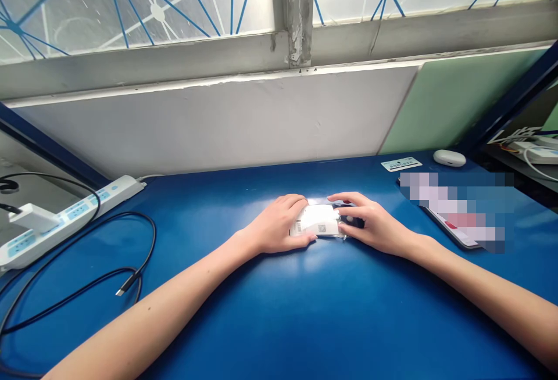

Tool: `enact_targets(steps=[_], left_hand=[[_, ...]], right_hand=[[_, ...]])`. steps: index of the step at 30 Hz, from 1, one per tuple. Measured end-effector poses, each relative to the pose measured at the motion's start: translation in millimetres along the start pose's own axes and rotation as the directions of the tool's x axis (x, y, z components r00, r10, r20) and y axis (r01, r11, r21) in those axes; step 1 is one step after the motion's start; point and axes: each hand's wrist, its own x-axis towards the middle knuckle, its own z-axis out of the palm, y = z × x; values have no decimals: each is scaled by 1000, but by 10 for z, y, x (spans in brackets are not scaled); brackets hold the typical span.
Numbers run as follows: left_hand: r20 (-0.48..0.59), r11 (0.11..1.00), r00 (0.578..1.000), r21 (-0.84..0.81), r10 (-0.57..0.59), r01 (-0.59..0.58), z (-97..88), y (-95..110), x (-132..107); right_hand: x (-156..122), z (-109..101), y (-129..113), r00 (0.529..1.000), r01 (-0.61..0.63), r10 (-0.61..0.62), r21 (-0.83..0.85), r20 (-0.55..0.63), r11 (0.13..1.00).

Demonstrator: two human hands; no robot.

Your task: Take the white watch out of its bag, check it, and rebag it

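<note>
A small white packet [317, 221] with a printed code label lies on the blue table [305, 310], a little beyond its middle. My left hand [276, 226] wraps around the packet's left end, fingers curled over the top and thumb under the near edge. My right hand [372, 223] grips the right end, fingers spread over a dark part there. Both forearms rest on the tabletop. The packet's right end is hidden by my fingers.
A white power strip [65, 217] with a plugged adapter lies at the left edge. A black cable [131, 278] loops on the table nearby. At the right lie a phone [457, 235], a white label [401, 164] and a white earbud case [449, 158].
</note>
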Motion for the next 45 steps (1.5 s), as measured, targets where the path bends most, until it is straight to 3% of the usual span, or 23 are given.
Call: enact_targets(steps=[7, 18, 45], left_hand=[[27, 998, 998, -12, 60, -59, -31, -23, -7], [-20, 999, 999, -22, 45, -45, -3, -15, 0], [-48, 999, 998, -18, 32, -33, -7, -10, 7]], right_hand=[[14, -23, -28, 997, 77, -78, -66, -8, 995], [7, -2, -12, 991, 130, -131, -71, -9, 989], [5, -37, 20, 995, 98, -97, -22, 36, 995]])
